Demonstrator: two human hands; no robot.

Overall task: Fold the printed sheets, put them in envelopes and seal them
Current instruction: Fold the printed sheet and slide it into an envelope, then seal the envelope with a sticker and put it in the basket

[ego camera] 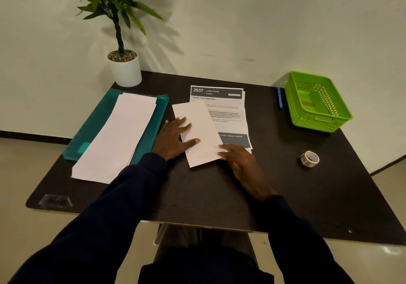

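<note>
Two hands flat, open: left (173,137), right (239,159) | folded sheet (198,132): blank, narrow, atop printed sheets (228,112)

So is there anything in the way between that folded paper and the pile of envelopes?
Nothing visible. The folded sheet lies under both hands, the left hand on its left edge and the right hand at its lower right corner. Only bare dark table separates it from the envelope stack on the teal folder.
</note>
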